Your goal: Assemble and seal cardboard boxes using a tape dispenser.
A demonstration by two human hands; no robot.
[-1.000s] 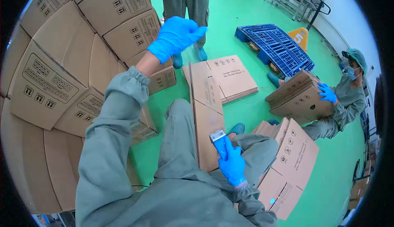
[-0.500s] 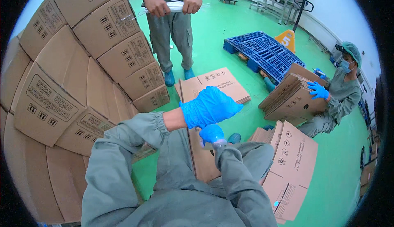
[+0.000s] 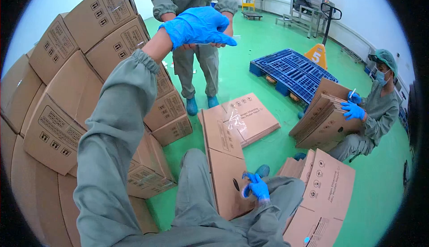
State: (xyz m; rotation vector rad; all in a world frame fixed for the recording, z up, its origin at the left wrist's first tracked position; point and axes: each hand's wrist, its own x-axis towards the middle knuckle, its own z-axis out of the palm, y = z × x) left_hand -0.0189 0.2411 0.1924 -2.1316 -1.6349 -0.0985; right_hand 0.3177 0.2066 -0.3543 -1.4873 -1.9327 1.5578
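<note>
My right hand (image 3: 259, 189) is curling its fingers around a tape roll (image 3: 246, 191), just beside the flattened box (image 3: 225, 171) standing between my legs. My left hand (image 3: 199, 27) is hovering farther out, fingers bent; I cannot tell whether they are gripping anything. Beyond, stacked flat boxes (image 3: 259, 113) are lying before a standing co-worker (image 3: 195, 66).

Bright blue gloves (image 3: 192, 27) – loose grey-green sleeves (image 3: 111, 108), gathered cuffs (image 3: 146, 62) – matching trousers (image 3: 195, 182).
</note>
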